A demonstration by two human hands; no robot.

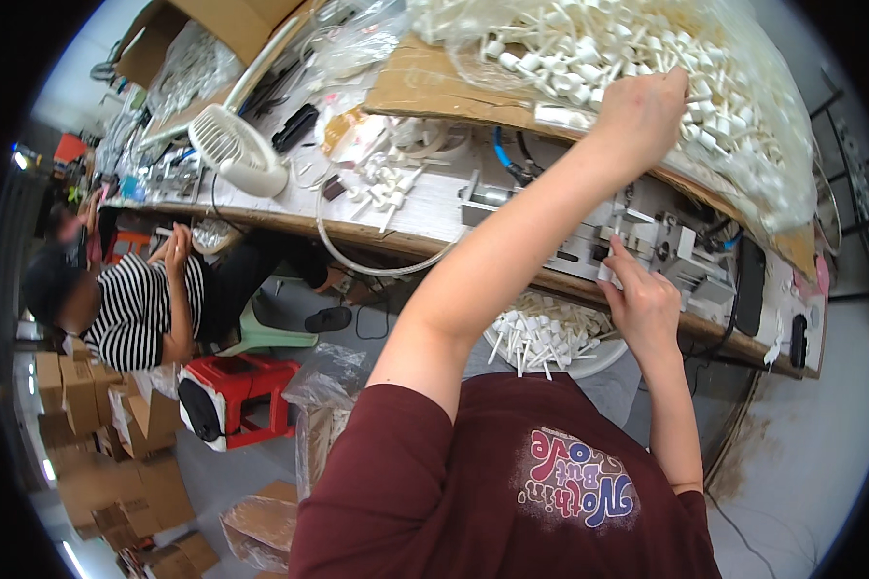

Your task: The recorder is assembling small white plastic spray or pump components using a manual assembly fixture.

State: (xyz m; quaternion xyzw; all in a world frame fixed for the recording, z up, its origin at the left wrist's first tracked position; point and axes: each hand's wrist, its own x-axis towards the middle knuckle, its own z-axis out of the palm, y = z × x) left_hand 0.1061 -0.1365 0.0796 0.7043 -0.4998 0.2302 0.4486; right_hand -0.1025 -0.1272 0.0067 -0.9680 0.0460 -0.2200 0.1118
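My left hand (645,114) reaches across the bench to a large heap of white plastic pieces (589,69), each a round cap on a thin stem. Its fingers are curled at the heap's edge, and whatever they grip is hidden. Closer to me, my right hand (640,297) pinches a small white plastic piece (606,273) at the front of a metal fixture (637,234). More such pieces fill a white basin (603,359) just below the bench edge, in front of my body.
The heap lies in clear plastic on cardboard (444,87). A white fan (237,150), loose white pieces (386,191) and a clear tube (343,253) are on the left. A co-worker in a striped top (150,314) sits beyond a red stool (251,391). A dark phone-like slab (748,285) lies right.
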